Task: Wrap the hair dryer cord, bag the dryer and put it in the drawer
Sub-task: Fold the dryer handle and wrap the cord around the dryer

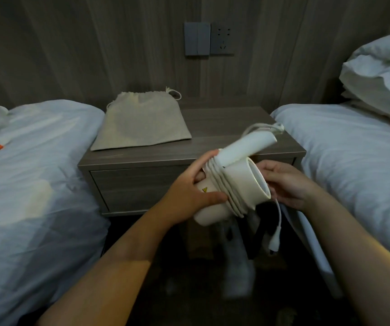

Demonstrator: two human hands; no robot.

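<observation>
White dryer [243,184] in left grip [194,191], cord [218,184] in right grip [288,184] — cloth bag [142,123] flat.

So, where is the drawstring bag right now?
In the head view, the drawstring bag lies flat on the left half of the nightstand, beside the left bed, beyond the held hair dryer.

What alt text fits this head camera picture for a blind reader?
A left hand grips a white hair dryer; the right hand holds its cord, mostly wound around the body, plug dangling. Behind, a cloth bag lies on a nightstand, its drawer closed.
</observation>
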